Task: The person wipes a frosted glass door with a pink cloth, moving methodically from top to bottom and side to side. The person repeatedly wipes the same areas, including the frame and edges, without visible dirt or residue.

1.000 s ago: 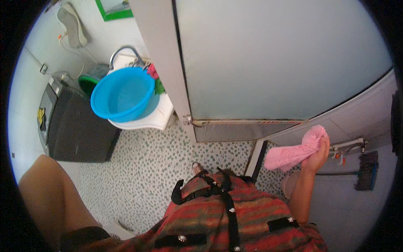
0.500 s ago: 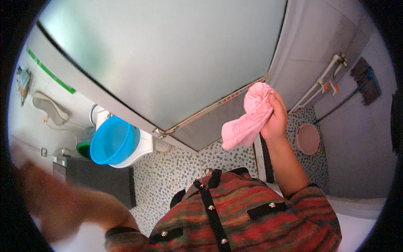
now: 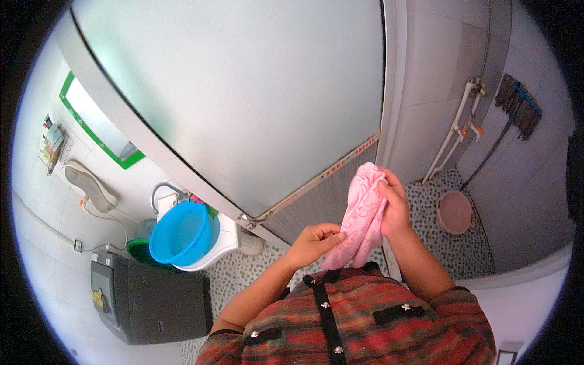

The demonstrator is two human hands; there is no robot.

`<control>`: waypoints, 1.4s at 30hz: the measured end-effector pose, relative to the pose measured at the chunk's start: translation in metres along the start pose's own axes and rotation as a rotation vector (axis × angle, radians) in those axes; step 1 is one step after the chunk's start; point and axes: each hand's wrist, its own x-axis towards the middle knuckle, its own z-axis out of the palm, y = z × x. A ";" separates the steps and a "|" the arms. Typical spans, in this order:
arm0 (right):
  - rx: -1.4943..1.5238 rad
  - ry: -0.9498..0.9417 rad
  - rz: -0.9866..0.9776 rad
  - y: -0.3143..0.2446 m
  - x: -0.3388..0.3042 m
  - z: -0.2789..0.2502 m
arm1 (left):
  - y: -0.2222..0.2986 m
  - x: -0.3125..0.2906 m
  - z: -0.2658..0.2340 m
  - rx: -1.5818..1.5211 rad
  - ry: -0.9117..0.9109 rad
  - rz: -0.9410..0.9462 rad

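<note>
A pink cloth (image 3: 364,218) with darker line drawings on it hangs in loose folds before my chest. My right hand (image 3: 394,204) grips its upper right side, thumb across the front. Lower on its left edge, my left hand (image 3: 317,243) pinches the fabric between thumb and fingers. The cloth's lower end reaches down close to my striped shirt (image 3: 365,316). Whether it is a towel or a garment cannot be made out from the folds.
A frosted door (image 3: 261,91) stands ahead of me. To the left, a blue basin (image 3: 179,234) rests on a white sink (image 3: 226,243), with a dark washing machine (image 3: 161,301) nearer. At right are a pink basin (image 3: 454,213), white pipes (image 3: 453,131) and a mop (image 3: 520,109).
My left hand has come in from the far left and taken hold of the cloth's edge. The cloth, held in my right hand, has moved lower and hangs more upright.
</note>
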 end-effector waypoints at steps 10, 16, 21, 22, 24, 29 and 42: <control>-0.673 0.075 -0.133 0.049 -0.018 -0.019 | -0.009 -0.024 -0.059 -0.619 0.085 0.081; -0.743 0.174 0.057 0.046 -0.035 -0.027 | -0.012 -0.044 -0.086 -0.760 0.234 0.035; -0.960 0.018 0.075 0.025 -0.034 -0.041 | -0.004 -0.051 -0.099 -0.877 0.118 -0.004; -1.089 -0.059 0.117 0.021 -0.036 -0.045 | -0.007 -0.053 -0.099 -0.844 0.094 0.029; -1.403 -0.212 0.268 0.012 -0.038 -0.040 | -0.006 -0.053 -0.096 -0.772 0.035 0.057; -1.053 -0.600 0.073 0.027 -0.048 0.006 | 0.007 -0.045 -0.068 -0.613 -0.029 -0.012; -0.252 -0.073 0.451 0.057 -0.031 -0.073 | 0.023 -0.081 -0.165 0.310 1.118 0.636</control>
